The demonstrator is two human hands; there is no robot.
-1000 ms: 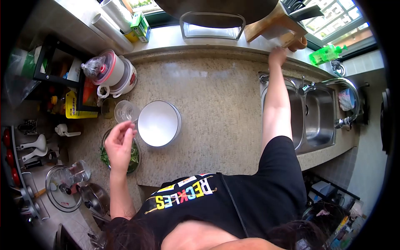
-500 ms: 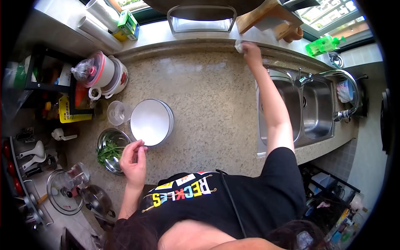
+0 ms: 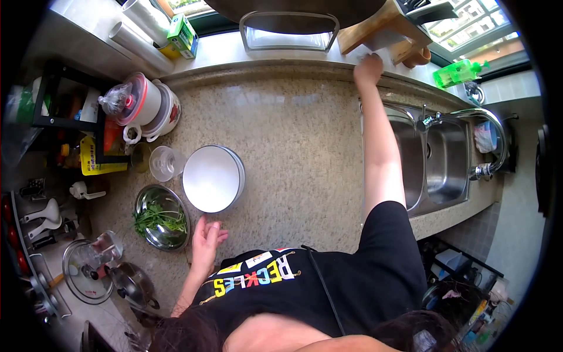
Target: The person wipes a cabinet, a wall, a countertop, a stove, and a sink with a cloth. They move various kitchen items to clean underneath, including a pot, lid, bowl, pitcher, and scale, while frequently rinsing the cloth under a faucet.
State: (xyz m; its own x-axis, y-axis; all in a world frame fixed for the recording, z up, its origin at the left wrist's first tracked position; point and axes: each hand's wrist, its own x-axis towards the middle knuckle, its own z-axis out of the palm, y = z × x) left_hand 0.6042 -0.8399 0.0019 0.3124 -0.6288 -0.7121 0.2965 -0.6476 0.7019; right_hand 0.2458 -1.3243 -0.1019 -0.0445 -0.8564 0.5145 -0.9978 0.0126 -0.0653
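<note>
My right hand (image 3: 368, 69) is stretched out to the back ledge beside the wooden stand, its fingers closed. A small pale crumpled wad (image 3: 362, 57) shows at the fingertips, mostly hidden by the hand. Closer to my body, my left hand (image 3: 206, 239) hovers over the front of the counter with fingers apart and nothing in them. Just beyond it stands a deep white bowl (image 3: 212, 179). To its left is a steel bowl (image 3: 183, 239) with green leafy herbs (image 3: 158, 218) inside. A clear plastic cup (image 3: 166, 163) sits behind the steel bowl.
A double steel sink (image 3: 448, 170) with a curved tap (image 3: 498, 126) lies to the right. Along the ledge are a wire-framed dish (image 3: 287, 40), a wooden stand (image 3: 381, 26) and a green soap bottle (image 3: 456, 73). White lidded pots (image 3: 167, 111) stand at the back left.
My right hand has moved right along the back edge to the wooden stand, with the white wad less visible. My left hand has shifted right, away from the steel bowl, its fingers opening.
</note>
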